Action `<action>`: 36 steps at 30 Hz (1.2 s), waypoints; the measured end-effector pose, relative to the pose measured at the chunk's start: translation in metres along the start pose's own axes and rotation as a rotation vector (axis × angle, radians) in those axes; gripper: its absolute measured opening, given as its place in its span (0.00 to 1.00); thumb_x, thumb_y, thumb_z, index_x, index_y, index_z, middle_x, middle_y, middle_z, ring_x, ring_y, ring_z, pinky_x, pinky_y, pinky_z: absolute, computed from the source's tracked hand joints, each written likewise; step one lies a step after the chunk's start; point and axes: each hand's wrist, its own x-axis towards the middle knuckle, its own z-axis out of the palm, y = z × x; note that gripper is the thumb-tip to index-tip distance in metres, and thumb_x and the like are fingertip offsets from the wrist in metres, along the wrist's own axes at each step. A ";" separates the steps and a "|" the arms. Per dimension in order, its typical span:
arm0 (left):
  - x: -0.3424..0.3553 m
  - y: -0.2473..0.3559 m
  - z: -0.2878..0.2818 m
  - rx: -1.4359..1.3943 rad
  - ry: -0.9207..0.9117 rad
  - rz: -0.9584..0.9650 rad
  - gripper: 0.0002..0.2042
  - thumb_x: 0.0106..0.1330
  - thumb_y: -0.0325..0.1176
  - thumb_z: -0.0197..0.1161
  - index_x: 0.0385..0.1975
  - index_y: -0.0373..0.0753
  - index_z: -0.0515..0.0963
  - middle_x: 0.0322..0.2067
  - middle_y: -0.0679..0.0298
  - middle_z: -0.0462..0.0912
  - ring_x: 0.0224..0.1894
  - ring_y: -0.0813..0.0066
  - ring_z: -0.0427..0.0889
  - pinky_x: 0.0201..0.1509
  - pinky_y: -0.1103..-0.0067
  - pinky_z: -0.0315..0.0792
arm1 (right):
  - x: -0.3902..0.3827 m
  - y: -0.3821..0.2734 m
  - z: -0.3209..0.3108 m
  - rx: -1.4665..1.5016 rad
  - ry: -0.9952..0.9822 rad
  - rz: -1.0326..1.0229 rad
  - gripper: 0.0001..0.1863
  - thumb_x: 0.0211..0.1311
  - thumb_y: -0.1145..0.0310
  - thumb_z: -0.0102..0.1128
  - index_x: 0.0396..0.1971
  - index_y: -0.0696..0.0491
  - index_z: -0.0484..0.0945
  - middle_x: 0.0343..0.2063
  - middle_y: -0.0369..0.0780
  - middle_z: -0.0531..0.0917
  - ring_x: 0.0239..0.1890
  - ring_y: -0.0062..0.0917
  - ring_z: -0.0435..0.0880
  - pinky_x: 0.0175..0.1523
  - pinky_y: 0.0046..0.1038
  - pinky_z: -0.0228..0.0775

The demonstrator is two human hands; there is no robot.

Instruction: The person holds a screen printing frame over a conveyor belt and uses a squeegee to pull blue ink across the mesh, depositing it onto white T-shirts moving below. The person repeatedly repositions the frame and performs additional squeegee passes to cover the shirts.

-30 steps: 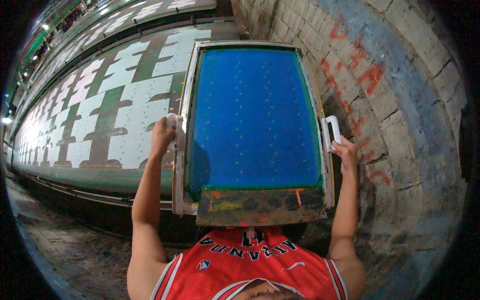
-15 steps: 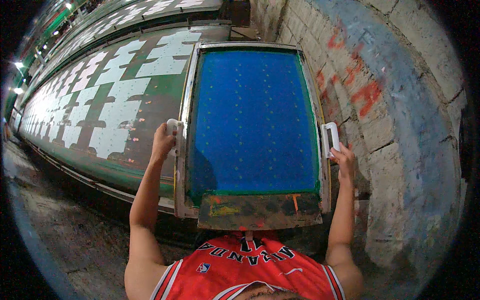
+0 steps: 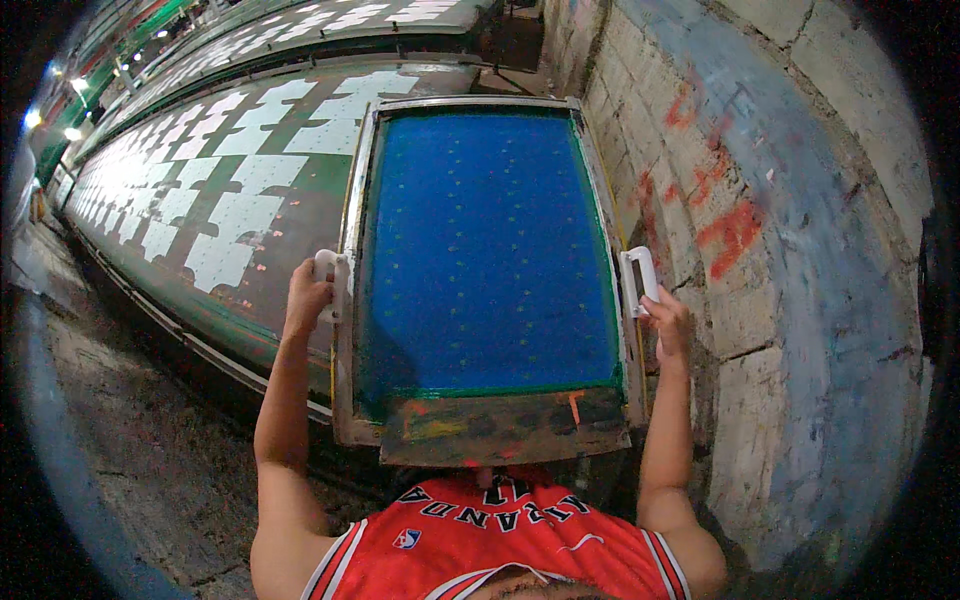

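Observation:
A screen-printing frame (image 3: 352, 220) with a blue mesh (image 3: 490, 250) hangs level in front of my body. It has a pale, stained rim and rows of tiny light dots across the mesh. My left hand (image 3: 307, 302) is closed around the white handle (image 3: 327, 266) on its left side. On the right side, my right hand (image 3: 668, 325) grips the lower end of the other white handle (image 3: 642, 275), fingers partly hidden. A dark, paint-smeared board (image 3: 505, 428) lies across the frame's near end, close to my red jersey (image 3: 500, 530).
To the left runs a long table (image 3: 320, 215) bearing rows of white cut pieces (image 3: 222, 255). Another such table (image 3: 330, 30) stands behind it. A rough block wall (image 3: 745, 310) with red paint marks rises close on the right. Dark, worn floor (image 3: 130, 400) lies at lower left.
The frame and both hands have shifted slightly left in the picture, while the table and its white pieces appear a little farther right. Both hands keep their hold on the handles.

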 end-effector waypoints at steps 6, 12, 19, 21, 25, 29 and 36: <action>-0.011 0.013 -0.006 0.018 0.088 -0.045 0.15 0.52 0.20 0.59 0.41 0.32 0.79 0.32 0.63 0.84 0.32 0.75 0.82 0.34 0.78 0.75 | 0.032 -0.001 0.012 0.057 -0.055 0.019 0.22 0.62 0.63 0.64 0.52 0.61 0.80 0.39 0.37 0.83 0.39 0.20 0.81 0.42 0.23 0.73; 0.021 0.004 0.010 -0.053 0.081 -0.017 0.14 0.52 0.19 0.58 0.40 0.33 0.79 0.32 0.63 0.83 0.32 0.74 0.82 0.35 0.77 0.76 | 0.096 -0.012 0.013 -0.013 -0.080 -0.060 0.22 0.62 0.62 0.64 0.50 0.62 0.80 0.38 0.37 0.82 0.38 0.21 0.80 0.42 0.23 0.72; 0.081 -0.001 0.046 -0.137 0.112 -0.054 0.15 0.51 0.18 0.60 0.41 0.33 0.78 0.30 0.63 0.82 0.30 0.72 0.83 0.32 0.76 0.77 | 0.172 -0.048 0.023 -0.040 -0.115 -0.072 0.22 0.61 0.62 0.64 0.51 0.60 0.80 0.38 0.37 0.83 0.39 0.21 0.80 0.41 0.24 0.73; 0.095 0.007 0.050 -0.098 0.107 -0.055 0.16 0.51 0.18 0.62 0.42 0.31 0.77 0.31 0.62 0.82 0.28 0.72 0.83 0.31 0.76 0.77 | 0.189 -0.053 0.031 -0.026 -0.058 -0.048 0.20 0.60 0.63 0.65 0.48 0.60 0.82 0.38 0.38 0.83 0.38 0.22 0.81 0.40 0.24 0.73; 0.127 0.027 0.047 -0.033 0.147 -0.045 0.16 0.51 0.19 0.61 0.43 0.30 0.77 0.31 0.61 0.82 0.29 0.71 0.83 0.30 0.74 0.78 | 0.229 -0.062 0.044 0.021 -0.114 -0.074 0.18 0.60 0.62 0.65 0.47 0.58 0.82 0.36 0.36 0.83 0.36 0.21 0.80 0.39 0.24 0.72; 0.165 0.047 0.048 -0.044 0.179 -0.078 0.17 0.51 0.19 0.61 0.44 0.30 0.77 0.33 0.58 0.83 0.29 0.69 0.82 0.30 0.73 0.77 | 0.269 -0.071 0.057 0.045 -0.120 -0.075 0.19 0.60 0.62 0.66 0.47 0.57 0.81 0.35 0.35 0.82 0.35 0.20 0.79 0.38 0.23 0.71; 0.216 0.058 0.059 -0.046 0.238 -0.063 0.19 0.51 0.19 0.60 0.46 0.31 0.76 0.35 0.56 0.84 0.32 0.66 0.84 0.32 0.72 0.79 | 0.358 -0.091 0.078 0.008 -0.226 -0.114 0.32 0.62 0.64 0.65 0.60 0.69 0.71 0.41 0.42 0.82 0.40 0.24 0.81 0.42 0.24 0.74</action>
